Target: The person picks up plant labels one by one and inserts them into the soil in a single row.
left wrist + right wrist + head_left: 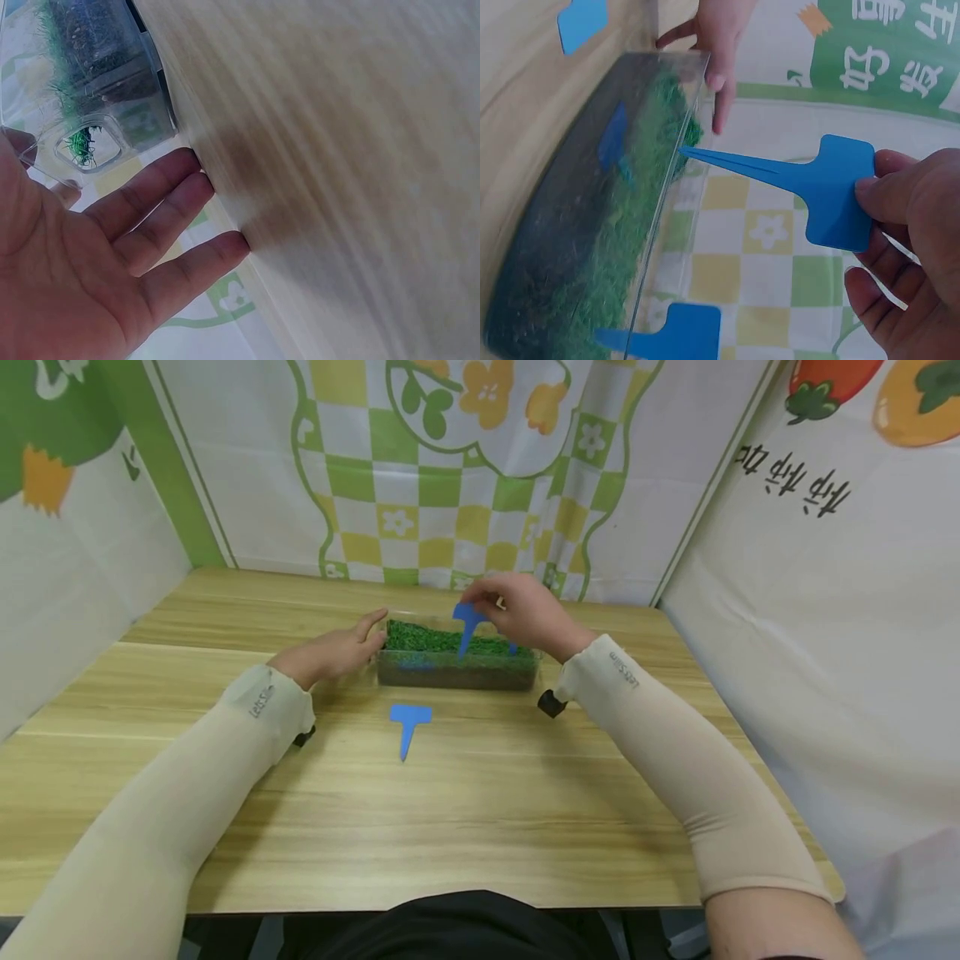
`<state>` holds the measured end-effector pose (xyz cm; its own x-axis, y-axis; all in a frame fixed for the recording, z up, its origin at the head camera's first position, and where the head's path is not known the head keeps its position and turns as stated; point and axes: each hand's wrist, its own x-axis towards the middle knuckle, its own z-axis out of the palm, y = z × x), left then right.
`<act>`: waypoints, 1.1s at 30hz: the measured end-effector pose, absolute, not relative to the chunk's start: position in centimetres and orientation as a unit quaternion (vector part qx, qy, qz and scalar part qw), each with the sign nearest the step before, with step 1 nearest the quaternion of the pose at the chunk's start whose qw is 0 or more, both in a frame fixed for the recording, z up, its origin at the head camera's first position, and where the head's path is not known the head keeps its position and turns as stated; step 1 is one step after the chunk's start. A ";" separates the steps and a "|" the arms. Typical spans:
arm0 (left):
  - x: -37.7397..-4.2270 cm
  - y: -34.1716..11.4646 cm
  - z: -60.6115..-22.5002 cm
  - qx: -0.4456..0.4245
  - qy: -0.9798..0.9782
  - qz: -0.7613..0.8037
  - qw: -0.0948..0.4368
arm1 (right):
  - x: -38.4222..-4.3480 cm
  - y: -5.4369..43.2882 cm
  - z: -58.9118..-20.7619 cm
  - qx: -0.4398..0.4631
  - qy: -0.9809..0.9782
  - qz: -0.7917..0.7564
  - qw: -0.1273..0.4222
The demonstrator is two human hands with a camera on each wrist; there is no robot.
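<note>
A clear plastic box (457,678) with dark soil and green grass (420,637) stands toward the back of the table. My right hand (528,610) pinches the wide head of a blue T-shaped plant label (841,196) between thumb and fingers, its tip pointing down at the grass. A second plant label (686,334) stands in the grass near the right end, mostly covered by my hand in the head view. My left hand (333,652) is at the box's left end, fingers extended, fingertips on the tabletop in the left wrist view. A third plant label (410,724) lies in front of the box.
The wooden table (465,827) has its near edge by the person's lap. Behind it hangs a checkered printed cloth (450,485), close to the box. White printed cloth (810,593) closes off the right side, and another panel (75,577) the left.
</note>
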<state>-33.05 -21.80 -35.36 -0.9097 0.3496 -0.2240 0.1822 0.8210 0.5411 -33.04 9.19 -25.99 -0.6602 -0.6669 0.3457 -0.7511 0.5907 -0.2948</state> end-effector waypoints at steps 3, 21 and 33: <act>-33.1 -21.7 -35.3 0.143 0.942 0.260 0.156 | -33.6 9.4 -26.1 0.393 -0.890 0.210 0.102; -32.5 -21.8 -34.8 0.133 0.934 0.282 0.173 | -36.2 9.3 -28.1 0.370 -0.905 0.180 0.107; -32.6 -21.7 -35.1 0.132 0.937 0.279 0.164 | -36.8 8.7 -29.3 0.372 -0.906 0.173 0.107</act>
